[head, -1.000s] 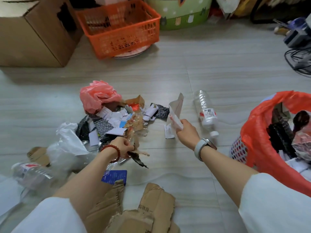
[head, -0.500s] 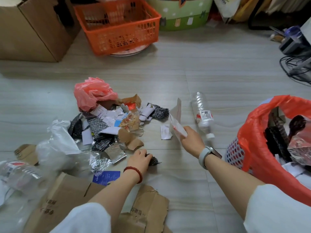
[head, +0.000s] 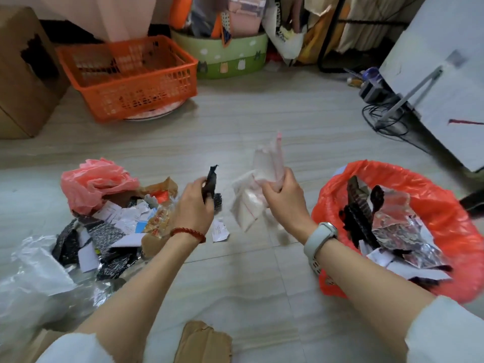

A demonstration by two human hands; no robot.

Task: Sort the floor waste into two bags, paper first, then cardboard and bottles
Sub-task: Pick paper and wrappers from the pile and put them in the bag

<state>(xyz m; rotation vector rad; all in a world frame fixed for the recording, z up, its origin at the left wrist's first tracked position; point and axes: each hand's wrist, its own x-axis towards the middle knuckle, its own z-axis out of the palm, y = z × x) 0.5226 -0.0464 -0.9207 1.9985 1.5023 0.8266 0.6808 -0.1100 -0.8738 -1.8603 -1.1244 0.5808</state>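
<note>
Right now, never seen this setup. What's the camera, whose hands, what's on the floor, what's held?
There is no robot here. A person wears a wide-angle camera on the head, looking forward and down, so the two bare arms reaching in from below are their own.

The left hand pinches a dark scrap. The right hand has its grip on a bunch of clear plastic and paper pieces; motion blur hides exactly what they are.

On the floor to the left lies the waste pile: paper slips, dark wrappers, a crumpled pink bag and clear plastic. A piece of torn cardboard sits near the bottom edge. To the right stands a red bag, already holding paper and foil scraps. Behind are an orange basket and a cardboard box.
</note>
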